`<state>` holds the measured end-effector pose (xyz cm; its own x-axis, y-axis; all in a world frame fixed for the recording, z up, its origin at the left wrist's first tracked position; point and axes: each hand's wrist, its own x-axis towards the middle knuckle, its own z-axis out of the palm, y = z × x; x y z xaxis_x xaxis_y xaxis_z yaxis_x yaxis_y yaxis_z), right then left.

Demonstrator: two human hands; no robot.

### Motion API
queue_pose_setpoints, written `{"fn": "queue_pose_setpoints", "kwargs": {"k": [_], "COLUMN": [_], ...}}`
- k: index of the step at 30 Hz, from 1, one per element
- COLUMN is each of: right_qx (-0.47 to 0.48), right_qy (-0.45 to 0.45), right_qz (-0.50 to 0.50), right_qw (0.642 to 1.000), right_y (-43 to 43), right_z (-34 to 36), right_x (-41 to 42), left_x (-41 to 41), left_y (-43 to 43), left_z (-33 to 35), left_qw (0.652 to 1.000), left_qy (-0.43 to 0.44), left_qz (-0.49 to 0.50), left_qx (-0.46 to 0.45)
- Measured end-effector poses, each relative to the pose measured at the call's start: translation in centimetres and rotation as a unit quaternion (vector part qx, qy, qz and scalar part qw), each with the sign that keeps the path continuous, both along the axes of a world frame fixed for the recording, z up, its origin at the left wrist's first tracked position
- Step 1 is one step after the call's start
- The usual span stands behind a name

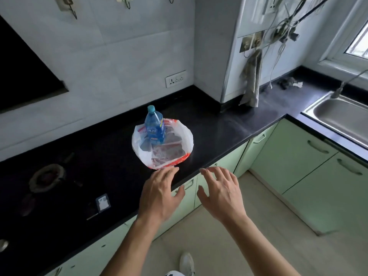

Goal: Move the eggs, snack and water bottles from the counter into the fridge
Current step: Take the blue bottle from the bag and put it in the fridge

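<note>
A blue water bottle (155,125) with a teal cap stands upright on a white and red plastic bag (184,139) spread on the black counter (219,126). Flat packets lie inside the bag, their contents unclear. My left hand (158,196) hovers over the counter's front edge just below the bag, fingers spread, holding nothing. My right hand (221,193) hangs beside it over the cabinet fronts, also spread and empty. No eggs or fridge are in view.
A gas hob (46,177) is set into the counter at left. A steel sink (338,116) sits at right under a window. A grey cloth (252,84) hangs from a wall hook. Pale green cabinets (288,160) line the floor.
</note>
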<state>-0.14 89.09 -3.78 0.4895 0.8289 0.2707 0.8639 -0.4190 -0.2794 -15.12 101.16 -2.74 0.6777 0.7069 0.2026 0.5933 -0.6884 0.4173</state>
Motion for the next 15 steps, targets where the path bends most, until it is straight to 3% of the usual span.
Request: {"fn": "queue_pose_setpoints", "kwargs": {"k": [15], "right_qx": [-0.003], "right_qy": [0.042], "right_qz": [0.070], "right_qw": [0.997], "right_y": [12.0], "right_z": [-2.8], "right_x": [7.0], "left_x": [6.8], "left_y": [10.8], "left_z": [-2.2], "left_qw": [0.998], "left_qy": [0.000], "left_qz": [0.059], "left_qx": [-0.019]}}
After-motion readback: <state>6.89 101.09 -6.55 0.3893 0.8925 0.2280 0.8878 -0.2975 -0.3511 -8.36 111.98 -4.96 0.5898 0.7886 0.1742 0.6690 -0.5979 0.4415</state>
